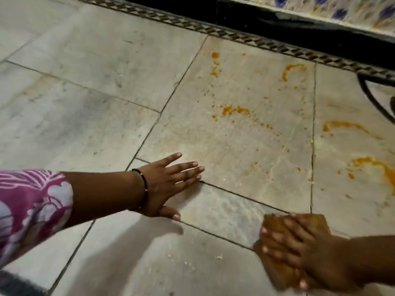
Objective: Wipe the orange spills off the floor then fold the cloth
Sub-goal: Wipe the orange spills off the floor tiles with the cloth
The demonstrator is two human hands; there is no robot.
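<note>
Orange spills mark the pale marble floor (213, 212): one smear (234, 110) mid-tile, a curved streak (289, 70) farther back, a drip line (215, 64) to its left, and larger arcs at the right (376, 167), (344, 124). My right hand (299, 246) lies with straight fingers spread flat on a brownish-orange cloth (320, 221), pressing it to the floor at the lower right; the image is blurred there. My left hand (168, 184) rests flat on the floor, fingers straight and spread, left of the spills.
A dark patterned border strip (235, 35) and a black skirting with blue-flowered tiles (342, 9) run along the far wall. A curved black inlay (372, 99) sits at the right edge. Small crumbs (219, 257) lie near the front. Bare tiles stretch to the left.
</note>
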